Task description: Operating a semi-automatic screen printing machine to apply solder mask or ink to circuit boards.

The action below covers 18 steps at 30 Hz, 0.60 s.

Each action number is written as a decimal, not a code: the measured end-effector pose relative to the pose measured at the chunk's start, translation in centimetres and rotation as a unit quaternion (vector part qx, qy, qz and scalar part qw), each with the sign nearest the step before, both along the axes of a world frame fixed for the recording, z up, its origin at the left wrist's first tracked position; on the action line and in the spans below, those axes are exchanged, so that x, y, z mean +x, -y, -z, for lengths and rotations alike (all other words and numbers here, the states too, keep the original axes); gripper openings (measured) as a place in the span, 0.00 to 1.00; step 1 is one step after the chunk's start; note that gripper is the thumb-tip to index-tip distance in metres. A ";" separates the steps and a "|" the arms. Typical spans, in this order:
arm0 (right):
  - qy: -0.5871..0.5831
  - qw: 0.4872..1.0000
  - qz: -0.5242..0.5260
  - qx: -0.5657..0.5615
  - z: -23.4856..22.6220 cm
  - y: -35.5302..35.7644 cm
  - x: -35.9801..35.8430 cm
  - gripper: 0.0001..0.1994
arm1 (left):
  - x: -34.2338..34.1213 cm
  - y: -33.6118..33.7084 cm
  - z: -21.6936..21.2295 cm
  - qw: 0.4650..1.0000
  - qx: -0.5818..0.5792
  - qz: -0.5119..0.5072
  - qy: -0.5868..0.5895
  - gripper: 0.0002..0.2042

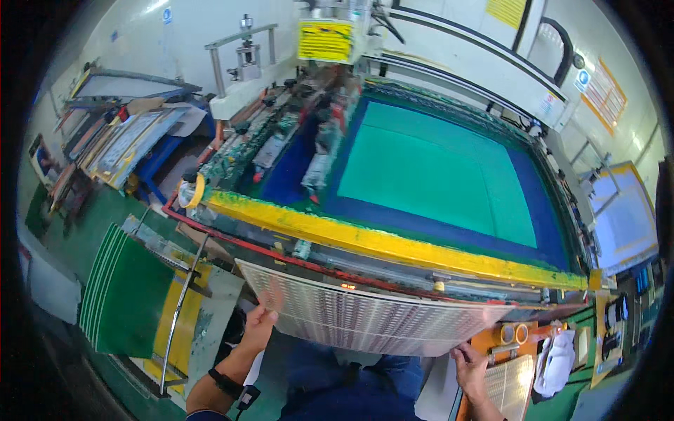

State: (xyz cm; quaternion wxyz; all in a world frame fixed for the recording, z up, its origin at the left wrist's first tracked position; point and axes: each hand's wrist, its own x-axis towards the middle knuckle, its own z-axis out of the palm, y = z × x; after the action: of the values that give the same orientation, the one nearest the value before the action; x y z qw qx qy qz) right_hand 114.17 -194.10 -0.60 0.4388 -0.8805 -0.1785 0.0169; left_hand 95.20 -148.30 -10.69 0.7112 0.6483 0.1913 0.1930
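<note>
A large thin patterned panel (365, 316), pale with rows of small dark marks, spans the space in front of my body. Its left edge is pinched in my left hand (260, 324), and my right hand (469, 361) grips its lower right corner. Just beyond the panel stands a screen-printing machine, its near side a yellow, ink-smeared frame bar (393, 242). Inside that frame lies a screen with a bright green area (435, 175) and a dark blue border. A black band with a small box sits on my left wrist.
Green boards (126, 295) stand in a rack with a metal rail (184, 316) at left. On the right, an orange table (484, 340) bears tape rolls (521, 332), white cloth (554, 365) and another patterned panel (510, 389). Stacked frames (133, 144) lie at far left.
</note>
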 end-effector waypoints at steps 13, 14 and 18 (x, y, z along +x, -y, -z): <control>-0.015 0.996 -0.073 -0.045 0.7 -0.9 -0.7 0.16 | 0.0 0.5 0.3 0.998 -0.063 -0.005 0.019 0.20; -0.016 0.997 -0.065 -0.045 0.6 -0.7 -0.6 0.16 | 0.3 0.7 0.3 0.998 -0.059 -0.016 0.017 0.19; 0.025 0.993 -0.087 -0.076 0.4 -0.4 0.1 0.16 | 0.6 0.3 1.7 1.000 -0.005 -0.015 0.011 0.18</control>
State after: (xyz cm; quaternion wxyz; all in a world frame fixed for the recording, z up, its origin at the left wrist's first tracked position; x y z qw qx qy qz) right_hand 114.27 -193.67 -1.02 0.3626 -0.8928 -0.2632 0.0465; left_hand 95.75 -148.56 -12.44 0.7135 0.6396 0.1946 0.2095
